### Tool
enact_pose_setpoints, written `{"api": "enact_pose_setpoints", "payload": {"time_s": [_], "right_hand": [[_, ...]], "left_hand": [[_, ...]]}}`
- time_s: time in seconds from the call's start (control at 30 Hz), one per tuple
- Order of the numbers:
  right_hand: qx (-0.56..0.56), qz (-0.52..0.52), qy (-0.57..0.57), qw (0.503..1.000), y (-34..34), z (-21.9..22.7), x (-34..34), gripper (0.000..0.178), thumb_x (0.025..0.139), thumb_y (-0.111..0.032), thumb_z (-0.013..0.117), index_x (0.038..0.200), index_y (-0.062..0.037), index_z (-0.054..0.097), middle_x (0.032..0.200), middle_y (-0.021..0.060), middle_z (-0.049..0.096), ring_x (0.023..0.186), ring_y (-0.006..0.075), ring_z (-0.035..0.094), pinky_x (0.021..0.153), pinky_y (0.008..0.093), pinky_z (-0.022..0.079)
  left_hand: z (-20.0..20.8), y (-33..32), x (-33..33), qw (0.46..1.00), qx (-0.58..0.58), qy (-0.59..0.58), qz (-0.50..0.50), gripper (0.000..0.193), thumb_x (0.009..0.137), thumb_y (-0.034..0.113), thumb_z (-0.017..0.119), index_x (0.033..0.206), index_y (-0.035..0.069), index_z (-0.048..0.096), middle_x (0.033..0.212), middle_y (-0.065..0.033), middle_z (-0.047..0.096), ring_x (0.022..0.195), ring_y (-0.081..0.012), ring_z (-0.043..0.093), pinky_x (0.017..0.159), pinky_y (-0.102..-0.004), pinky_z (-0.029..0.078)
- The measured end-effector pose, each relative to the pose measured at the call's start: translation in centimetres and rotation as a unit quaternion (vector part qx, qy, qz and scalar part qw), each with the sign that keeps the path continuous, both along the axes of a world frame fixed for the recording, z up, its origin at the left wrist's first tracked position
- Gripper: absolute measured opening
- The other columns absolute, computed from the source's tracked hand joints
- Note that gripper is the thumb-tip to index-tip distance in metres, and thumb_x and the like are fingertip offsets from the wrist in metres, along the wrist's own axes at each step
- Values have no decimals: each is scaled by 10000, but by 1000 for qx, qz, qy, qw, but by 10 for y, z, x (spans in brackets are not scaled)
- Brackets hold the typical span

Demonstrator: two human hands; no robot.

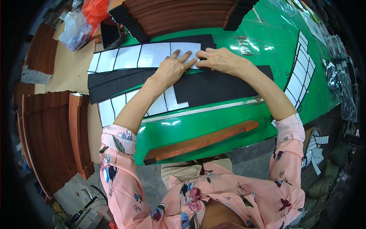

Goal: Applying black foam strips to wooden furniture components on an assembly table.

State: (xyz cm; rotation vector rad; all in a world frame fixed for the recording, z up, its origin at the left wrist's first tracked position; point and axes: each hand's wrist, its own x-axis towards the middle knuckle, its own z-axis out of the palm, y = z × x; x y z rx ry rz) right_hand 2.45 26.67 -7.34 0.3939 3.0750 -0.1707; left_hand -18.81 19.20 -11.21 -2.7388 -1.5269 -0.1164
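A long black strip with a row of white rectangular panels (131,56) lies across the green table (213,114). My left hand (171,69) rests palm down at the right end of the row, fingers spread over the last panels. Close beside its fingertips, my right hand (219,61) is closed in a pinch at the end of the strip. A small dark bit shows at its fingers, but what they grip is hidden. Nearer to me lies a black sheet (225,87), with more white panels (152,108) at its left, partly under my left forearm.
A reddish-brown wooden bar (202,142) lies along the near table edge. Brown ridged panels with black ends (179,17) stand at the back. Further white-panelled strips (301,70) lie at the right. Brown boards (47,141) stand at the left, below a white plastic bag (75,31).
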Motion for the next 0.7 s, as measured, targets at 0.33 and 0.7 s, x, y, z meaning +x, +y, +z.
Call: {"api": "enact_pose_setpoints", "payload": {"time_s": [0.33,0.7], "right_hand": [[20,33,69,997,3,-1,-7,375,638,-1,691,963,-133,558,1003,27,488,913,211,522,625,333,520],[-90,-79,91,989,-14,0,14,433,722,59,633,1096,-130,524,1103,13,516,956,247,584,720,351,531]], "left_hand": [[6,0,5,999,-23,22,18,393,890,150,517,1282,181,531,1398,-68,430,1239,-372,441,925,-426,490],[-5,2,1,1000,-13,18,14,438,904,171,495,1335,248,476,1417,-47,410,1234,-364,446,904,-444,498]]}}
